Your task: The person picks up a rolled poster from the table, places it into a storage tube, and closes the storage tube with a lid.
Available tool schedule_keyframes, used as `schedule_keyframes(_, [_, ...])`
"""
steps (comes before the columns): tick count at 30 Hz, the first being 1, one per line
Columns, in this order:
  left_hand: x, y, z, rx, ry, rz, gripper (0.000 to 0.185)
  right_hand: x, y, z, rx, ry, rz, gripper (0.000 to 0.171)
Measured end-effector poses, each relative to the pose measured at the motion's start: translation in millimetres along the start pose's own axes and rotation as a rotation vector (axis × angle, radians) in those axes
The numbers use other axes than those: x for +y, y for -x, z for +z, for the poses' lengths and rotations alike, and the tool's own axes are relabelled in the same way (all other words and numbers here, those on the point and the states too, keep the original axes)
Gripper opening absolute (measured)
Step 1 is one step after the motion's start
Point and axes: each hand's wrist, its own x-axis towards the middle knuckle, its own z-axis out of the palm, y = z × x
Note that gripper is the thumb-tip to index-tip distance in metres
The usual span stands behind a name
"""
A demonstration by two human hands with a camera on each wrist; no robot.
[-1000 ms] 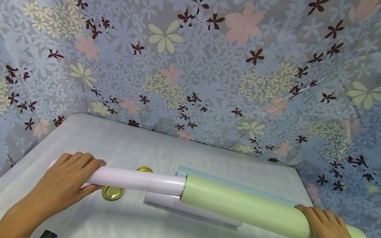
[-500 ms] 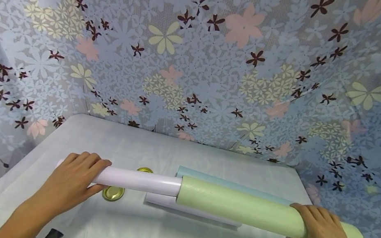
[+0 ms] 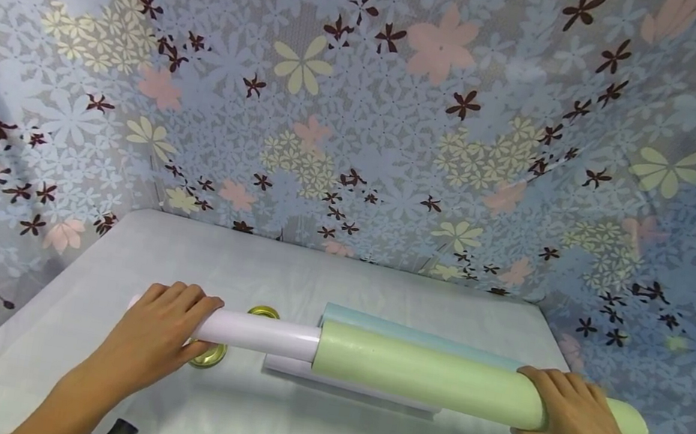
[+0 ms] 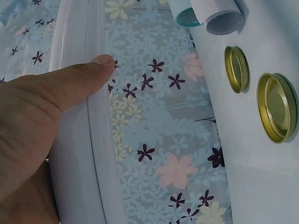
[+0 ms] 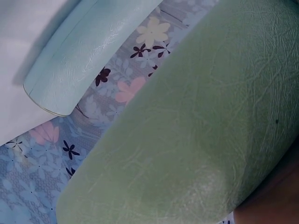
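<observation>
A lilac-white rolled sheet runs level above the table, its right end hidden inside a wider light green tube. My left hand grips the white roll near its left end, and the thumb lies across it in the left wrist view. Near the green tube's right end, my right hand holds it from above. The right wrist view is mostly filled by the textured green tube. Underneath and behind lie a pale blue roll and another white roll.
Two round gold lids, the far lid and the near lid, lie on the white-covered table beside the left hand. Floral curtains hang around the back and sides.
My left hand has shifted right with the white roll, while the right hand has brought the green tube left. The white stretch between them is shorter; more of it sits inside the tube.
</observation>
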Motion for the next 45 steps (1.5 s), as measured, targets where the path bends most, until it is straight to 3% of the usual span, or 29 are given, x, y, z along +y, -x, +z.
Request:
schedule_keyframes(24, [17.5,-2.2,17.1,0.067,0.022,0.024,0.056,-20.3,1.1,7.8,0.091,0.027,-0.033,0.082])
schedule_keyframes(45, [35.6,-14.8,20.0,0.038,0.029,0.031,0.060,-26.2,-3.9,2.7,0.082,-0.004,-0.046,0.079])
